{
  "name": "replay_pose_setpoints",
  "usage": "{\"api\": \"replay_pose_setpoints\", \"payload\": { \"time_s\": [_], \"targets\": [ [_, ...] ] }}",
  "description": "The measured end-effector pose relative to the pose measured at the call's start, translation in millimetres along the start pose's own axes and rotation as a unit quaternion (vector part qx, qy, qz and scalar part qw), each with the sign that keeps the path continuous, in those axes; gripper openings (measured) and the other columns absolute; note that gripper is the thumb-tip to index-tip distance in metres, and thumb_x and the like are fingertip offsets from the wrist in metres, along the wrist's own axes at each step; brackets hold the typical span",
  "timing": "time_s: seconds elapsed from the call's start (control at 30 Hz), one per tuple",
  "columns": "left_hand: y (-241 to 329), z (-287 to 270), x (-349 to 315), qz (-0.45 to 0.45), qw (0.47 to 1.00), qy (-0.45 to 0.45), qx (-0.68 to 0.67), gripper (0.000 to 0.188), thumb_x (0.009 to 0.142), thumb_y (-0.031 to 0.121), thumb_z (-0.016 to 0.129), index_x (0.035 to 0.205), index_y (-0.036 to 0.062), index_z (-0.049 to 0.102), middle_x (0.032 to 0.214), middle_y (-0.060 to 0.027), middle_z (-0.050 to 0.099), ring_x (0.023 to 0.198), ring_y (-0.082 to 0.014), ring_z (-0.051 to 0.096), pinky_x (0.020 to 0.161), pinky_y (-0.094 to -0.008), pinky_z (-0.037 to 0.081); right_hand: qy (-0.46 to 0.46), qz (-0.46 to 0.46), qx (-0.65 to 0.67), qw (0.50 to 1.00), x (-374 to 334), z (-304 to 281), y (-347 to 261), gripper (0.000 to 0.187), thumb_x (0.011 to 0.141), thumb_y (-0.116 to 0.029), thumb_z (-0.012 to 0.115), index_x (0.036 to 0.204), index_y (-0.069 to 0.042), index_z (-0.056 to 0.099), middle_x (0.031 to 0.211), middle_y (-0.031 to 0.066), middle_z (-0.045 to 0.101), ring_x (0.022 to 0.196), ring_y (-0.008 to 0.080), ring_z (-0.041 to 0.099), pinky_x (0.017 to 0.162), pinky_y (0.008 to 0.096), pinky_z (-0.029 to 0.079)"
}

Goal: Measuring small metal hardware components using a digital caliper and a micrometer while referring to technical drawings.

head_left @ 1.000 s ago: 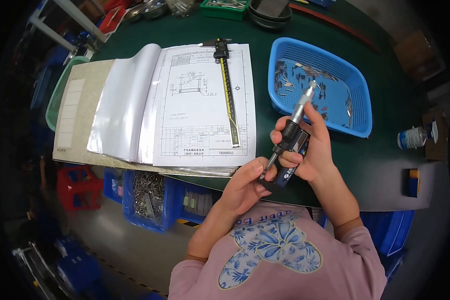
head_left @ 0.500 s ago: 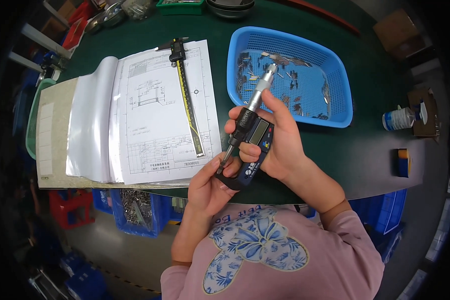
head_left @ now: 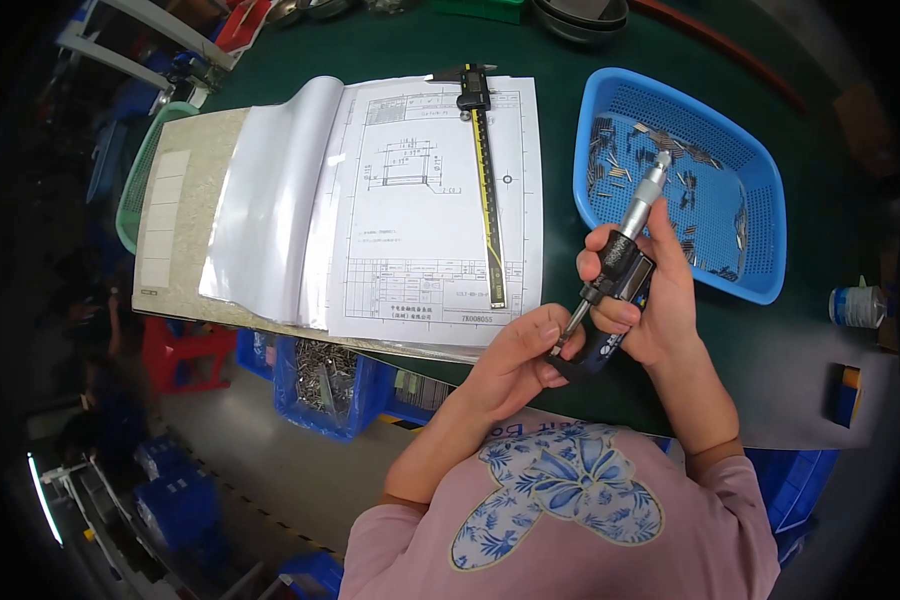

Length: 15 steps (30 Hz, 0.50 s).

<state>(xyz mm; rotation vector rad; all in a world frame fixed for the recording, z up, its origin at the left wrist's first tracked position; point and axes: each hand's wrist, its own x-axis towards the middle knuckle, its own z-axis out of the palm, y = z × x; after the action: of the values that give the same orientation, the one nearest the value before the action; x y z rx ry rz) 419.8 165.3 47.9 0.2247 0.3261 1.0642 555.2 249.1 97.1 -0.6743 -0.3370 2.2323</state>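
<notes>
Right hand (head_left: pixel 667 312) grips the black-and-silver micrometer (head_left: pixel 620 255), left hand (head_left: pixel 515 362) pinching its near end; long axis slants rightward toward the green tabletop (head_left: pixel 410 48)'s far edge.

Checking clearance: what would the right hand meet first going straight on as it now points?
Probably the near side of the blue basket; the right hand, holding the micrometer, points toward it. Depth is unclear, so it might pass over instead.

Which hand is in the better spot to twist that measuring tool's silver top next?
Probably the right hand: it grips the micrometer close to its silver barrel. The left hand is at the tool's lower end, farther from that barrel.
</notes>
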Motion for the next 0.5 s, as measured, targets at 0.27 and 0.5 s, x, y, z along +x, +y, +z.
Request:
{"api": "replay_pose_setpoints", "payload": {
  "time_s": [0.27, 0.5],
  "targets": [
    [1.8, -1.4, -1.7, -0.01, 1.0, 0.003, 0.025, 0.02, 0.087, 0.027, 0.048, 0.083, 0.0081, 0.043, 0.077, -0.0022, 0.044, 0.057, -0.0054, 0.034, 0.052, -0.0187, 0.032, 0.003, 0.015, 0.006, 1.0, 0.6, -0.8, -1.8, 0.06, 0.087, -0.051, 0.03, 0.091, 0.004, 0.053, 0.075, 0.0162, 0.059, 0.033, 0.0114, 0.039, 0.031, 0.0206, 0.031],
    [-0.3, -1.3, -2.8, -0.009, 1.0, -0.004, 0.029, 0.021, 0.087, 0.028, 0.048, 0.083, 0.008, 0.043, 0.077, -0.0021, 0.044, 0.057, -0.0053, 0.034, 0.053, -0.0186, 0.032, -0.025, 0.0, 0.013, 1.0, 1.6, -4.1, 2.5, 0.058, 0.085, -0.051, 0.036, 0.086, 0.004, 0.055, 0.072, 0.0161, 0.06, 0.032, 0.0114, 0.04, 0.03, 0.0201, 0.032]
  ]
}}
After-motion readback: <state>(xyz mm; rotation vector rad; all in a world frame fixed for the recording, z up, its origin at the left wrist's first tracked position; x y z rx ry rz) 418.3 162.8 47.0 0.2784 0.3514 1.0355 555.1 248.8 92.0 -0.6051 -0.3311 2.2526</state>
